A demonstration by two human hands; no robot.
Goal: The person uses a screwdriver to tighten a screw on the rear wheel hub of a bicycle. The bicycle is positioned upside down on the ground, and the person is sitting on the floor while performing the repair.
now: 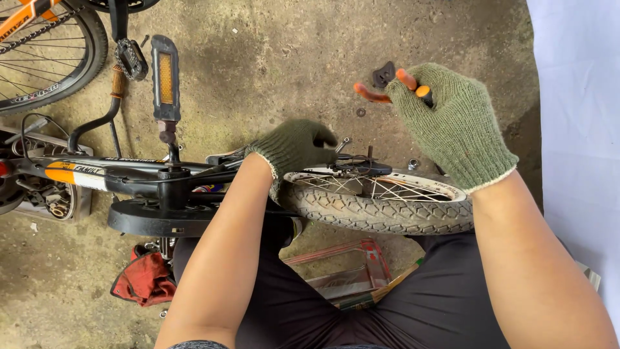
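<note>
A small bicycle lies flipped in front of me, its rear wheel (381,210) with a knobby tyre and silver spokes across my lap. My left hand (294,147), in a green knit glove, is closed around a small metal part at the wheel's axle (361,167). My right hand (452,119), also gloved, is raised above the wheel and grips pliers with orange handles (374,94), the handles pointing left. The black frame (129,173) runs off to the left, with a pedal and its orange reflector (166,79) sticking up.
Another bicycle's wheel (45,58) stands at the top left. A red rag (147,278) lies on the concrete floor by my left leg. A red metal tool tray (352,271) sits under the wheel. Small nuts (413,164) lie on the ground; a white sheet (578,129) hangs on the right.
</note>
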